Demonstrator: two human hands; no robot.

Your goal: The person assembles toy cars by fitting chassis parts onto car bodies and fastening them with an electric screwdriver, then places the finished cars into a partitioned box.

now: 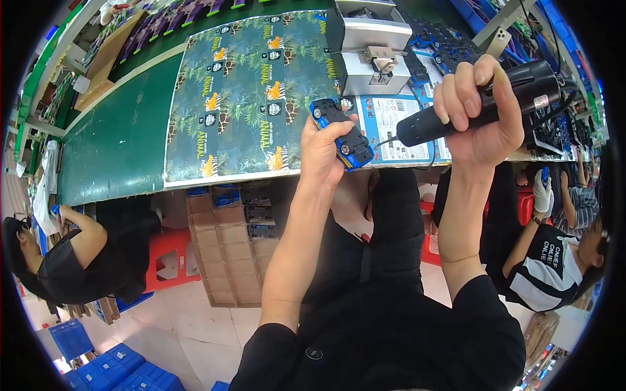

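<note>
A blue toy car (357, 144) is gripped in my left hand (321, 148), its black underside and wheels facing up. My right hand (486, 107) is wrapped round a black electric screwdriver (427, 125), held level with its thin bit pointing left. The bit's tip is close to the car's right side; whether it touches cannot be made out. Beneath the screwdriver lies a printed sheet (396, 151) with a light blue border. Just beyond the car stands a silver metal box with a latch (376, 68).
Animal-print sheets (241, 98) cover the green bench (107, 140). Several blue-and-black car bodies (450, 49) lie at the back right. A divided cardboard box (225, 260) holding car parts sits below the bench edge. Co-workers sit at left (78, 254) and right (548, 260). A cable trails from the screwdriver.
</note>
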